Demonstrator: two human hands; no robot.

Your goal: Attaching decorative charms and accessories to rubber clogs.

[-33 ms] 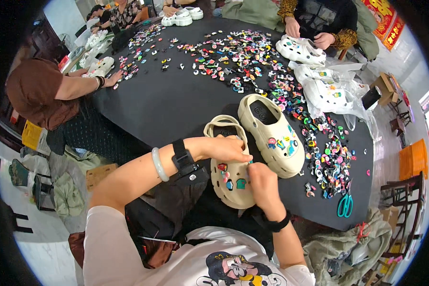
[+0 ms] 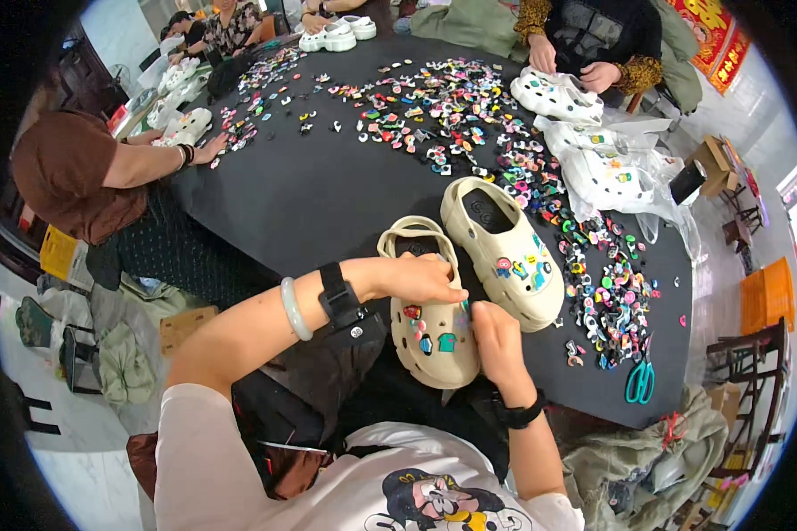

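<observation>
A cream clog [image 2: 429, 354] lies at the near edge of the black table [image 2: 310, 203], with a few small colourful charms in its top holes. My left hand [image 2: 423, 276] grips the clog across its middle from the left. My right hand [image 2: 496, 341] holds its right side, the fingertips pressed at the upper near a teal charm. What the fingertips pinch is hidden. A second cream clog [image 2: 505, 252], with several charms on it, lies touching the first on its right.
Loose colourful charms [image 2: 602, 292] are scattered right of the clogs and across the far table. Teal scissors [image 2: 639, 382] lie at the near right edge. Other people sit at the left [image 2: 80, 173] and far side [image 2: 593, 53] with white clogs [image 2: 553, 93]. Plastic bags [image 2: 611, 173] lie at the right.
</observation>
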